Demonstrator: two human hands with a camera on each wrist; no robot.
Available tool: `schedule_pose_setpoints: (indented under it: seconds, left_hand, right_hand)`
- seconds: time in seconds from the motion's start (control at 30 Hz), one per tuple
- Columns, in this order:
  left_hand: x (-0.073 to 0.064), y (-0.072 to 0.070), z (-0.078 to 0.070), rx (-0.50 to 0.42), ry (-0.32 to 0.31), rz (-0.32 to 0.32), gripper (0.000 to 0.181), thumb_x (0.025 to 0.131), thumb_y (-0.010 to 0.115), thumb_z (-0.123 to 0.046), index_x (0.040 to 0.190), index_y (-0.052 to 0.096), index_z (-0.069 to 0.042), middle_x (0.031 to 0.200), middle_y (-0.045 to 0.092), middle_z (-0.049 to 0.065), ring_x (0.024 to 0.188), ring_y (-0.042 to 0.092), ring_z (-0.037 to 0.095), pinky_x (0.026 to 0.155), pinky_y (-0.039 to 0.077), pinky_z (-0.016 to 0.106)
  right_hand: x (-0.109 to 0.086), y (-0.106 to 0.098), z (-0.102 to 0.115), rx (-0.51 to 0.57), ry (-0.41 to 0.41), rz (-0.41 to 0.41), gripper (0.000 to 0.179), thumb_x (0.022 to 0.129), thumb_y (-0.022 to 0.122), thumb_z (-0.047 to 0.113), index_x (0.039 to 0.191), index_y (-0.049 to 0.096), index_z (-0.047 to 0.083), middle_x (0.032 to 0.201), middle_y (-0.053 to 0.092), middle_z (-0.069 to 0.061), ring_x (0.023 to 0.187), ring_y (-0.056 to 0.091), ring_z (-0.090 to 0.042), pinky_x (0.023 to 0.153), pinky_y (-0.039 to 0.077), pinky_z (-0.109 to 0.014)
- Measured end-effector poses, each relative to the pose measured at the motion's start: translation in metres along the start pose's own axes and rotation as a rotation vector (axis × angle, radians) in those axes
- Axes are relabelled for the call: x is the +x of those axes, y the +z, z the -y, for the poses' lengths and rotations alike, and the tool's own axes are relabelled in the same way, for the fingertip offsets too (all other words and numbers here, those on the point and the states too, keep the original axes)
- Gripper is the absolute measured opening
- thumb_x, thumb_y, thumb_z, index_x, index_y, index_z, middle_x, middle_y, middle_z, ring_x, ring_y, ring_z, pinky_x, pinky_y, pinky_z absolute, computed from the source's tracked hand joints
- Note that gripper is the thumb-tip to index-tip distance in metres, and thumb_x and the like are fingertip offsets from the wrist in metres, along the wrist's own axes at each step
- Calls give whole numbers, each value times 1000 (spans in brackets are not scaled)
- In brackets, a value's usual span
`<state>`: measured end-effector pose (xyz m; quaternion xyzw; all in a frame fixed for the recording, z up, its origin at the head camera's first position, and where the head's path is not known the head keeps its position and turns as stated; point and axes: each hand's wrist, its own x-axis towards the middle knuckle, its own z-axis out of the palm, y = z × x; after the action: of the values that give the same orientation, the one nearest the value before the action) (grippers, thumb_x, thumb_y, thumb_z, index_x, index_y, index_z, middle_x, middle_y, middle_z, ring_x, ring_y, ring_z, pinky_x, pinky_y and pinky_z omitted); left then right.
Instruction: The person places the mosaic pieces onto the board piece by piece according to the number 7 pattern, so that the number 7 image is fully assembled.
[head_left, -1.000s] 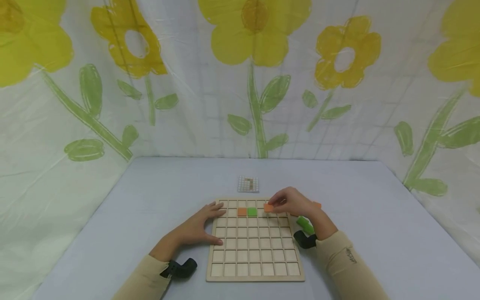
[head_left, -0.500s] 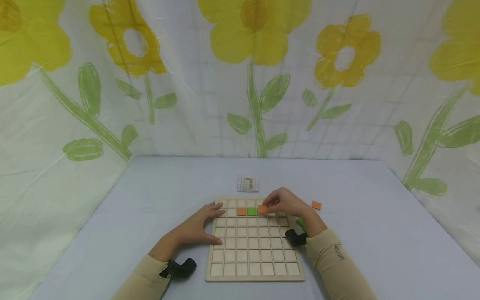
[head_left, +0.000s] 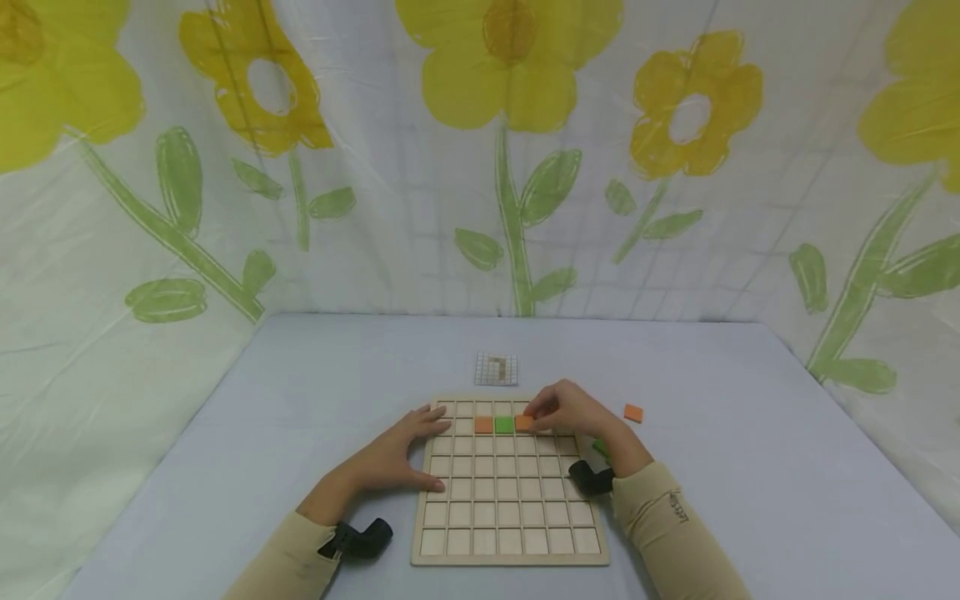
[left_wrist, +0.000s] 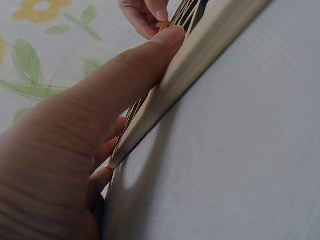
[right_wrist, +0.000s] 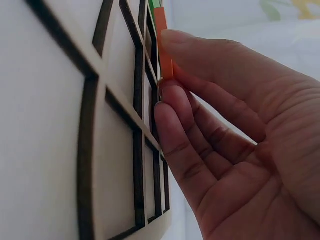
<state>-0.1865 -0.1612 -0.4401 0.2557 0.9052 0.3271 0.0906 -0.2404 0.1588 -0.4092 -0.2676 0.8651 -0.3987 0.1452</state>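
A wooden grid board (head_left: 510,560) lies on the table, with an orange tile (head_left: 484,425) and a green tile (head_left: 504,425) side by side in a row near its far edge. Just right of the green one, my right hand (head_left: 573,408) pinches a second orange tile (head_left: 523,423) between thumb and fingers. In the right wrist view this held orange tile (right_wrist: 163,42) stands slightly proud of the grid, tilted, its end close to the green tile (right_wrist: 154,4). My left hand (head_left: 393,454) rests on the board's left edge, fingers spread; its thumb (left_wrist: 150,55) lies on the rim in the left wrist view.
A small printed grid card (head_left: 496,369) lies beyond the board. To the right, a loose orange tile (head_left: 633,412) lies on the table (head_left: 750,467), and something green (head_left: 601,448) shows partly behind the right wrist. A flowered curtain (head_left: 420,208) hangs behind.
My right hand has moved left with the orange tile and lowered it beside the green one. The left hand has stayed put on the board's edge.
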Motion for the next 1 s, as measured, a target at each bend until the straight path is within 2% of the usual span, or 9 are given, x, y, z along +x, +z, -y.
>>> schedule_pose_setpoints:
  seconds: [0.47, 1.0]
  left_hand:
    - [0, 0, -1, -6, -1, 4, 91, 63, 79, -55, 138, 45, -16, 154, 27, 2, 145, 13, 31, 114, 17, 58]
    - [0, 0, 0, -5, 9, 0, 92, 63, 78, -55, 139, 45, -16, 154, 26, 2, 145, 12, 32, 113, 17, 58]
  right_hand:
    - [0, 3, 4, -39, 9, -6, 21, 81, 72, 15, 98, 71, 4, 92, 67, -7, 77, 59, -11, 67, 52, -26]
    - [2, 1, 6, -73, 70, -17, 21, 78, 75, 15, 97, 72, 7, 91, 67, -3, 78, 59, -10, 68, 52, -25]
